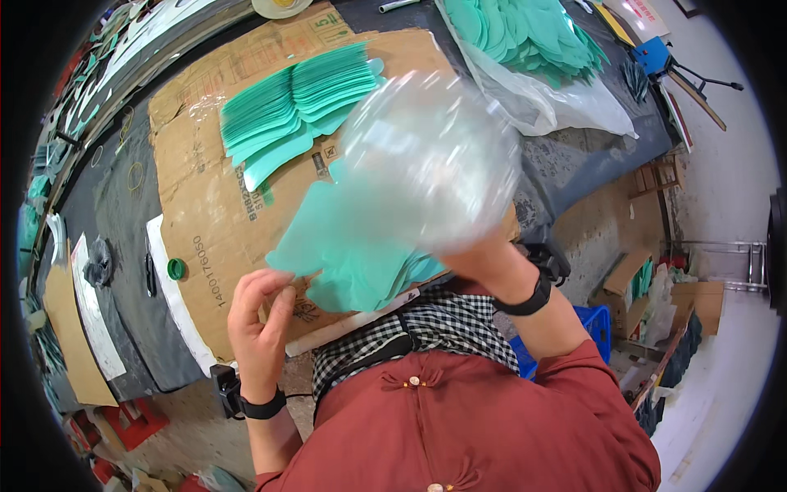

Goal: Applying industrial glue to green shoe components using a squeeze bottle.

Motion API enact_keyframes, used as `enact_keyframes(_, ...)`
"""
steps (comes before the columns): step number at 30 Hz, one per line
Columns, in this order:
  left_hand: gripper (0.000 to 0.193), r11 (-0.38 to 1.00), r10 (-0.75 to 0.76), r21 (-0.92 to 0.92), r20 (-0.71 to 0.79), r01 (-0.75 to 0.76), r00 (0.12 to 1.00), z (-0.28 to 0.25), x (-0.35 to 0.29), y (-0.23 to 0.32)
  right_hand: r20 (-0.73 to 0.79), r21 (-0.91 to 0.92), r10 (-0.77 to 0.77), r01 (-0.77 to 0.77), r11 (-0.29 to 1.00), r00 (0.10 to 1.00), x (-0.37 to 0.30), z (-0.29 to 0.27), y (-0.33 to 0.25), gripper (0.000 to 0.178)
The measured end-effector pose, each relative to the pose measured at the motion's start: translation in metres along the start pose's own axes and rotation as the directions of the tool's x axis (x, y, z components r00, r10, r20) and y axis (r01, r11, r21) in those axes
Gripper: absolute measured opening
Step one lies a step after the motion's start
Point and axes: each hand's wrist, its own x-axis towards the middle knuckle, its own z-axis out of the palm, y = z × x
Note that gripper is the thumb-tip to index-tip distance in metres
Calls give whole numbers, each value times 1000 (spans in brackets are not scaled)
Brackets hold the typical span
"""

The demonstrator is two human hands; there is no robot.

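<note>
My right hand (482,256) reaches up behind a large, clear, round plastic container (430,156), smeared by motion. Its fingers are mostly hidden, but the hand seems to grip the container from below. My left hand (264,305) is at the front left of the cardboard, its fingers curled and the thumb close to the fingertips, with nothing visible between them. Just beyond its fingers lies the edge of a loose pile of thin teal insole-shaped sheets (361,279). The container covers part of this pile.
A fanned double row of teal sheets (299,94) rests on the flattened cardboard (193,172). More teal pieces (516,33) are heaped on a white plastic bag (566,102) at the far right. A small green cap (176,268) and a dark cutter (150,275) lie at left.
</note>
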Motion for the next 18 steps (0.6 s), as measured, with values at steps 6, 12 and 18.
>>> enact_keyframes(6,14,999,-20,-28,11,21,1000,-5,-2,3,218,307,51,-118,944,975,1,5,-7,57)
enact_keyframes(12,14,998,-51,-49,-18,50,999,-2,-2,2,366,363,-268,128,923,891,-14,14,-23,43)
enact_keyframes(18,13,997,-64,-35,-24,63,998,-5,0,-1,286,552,0,-164,818,958,-35,-2,-7,38)
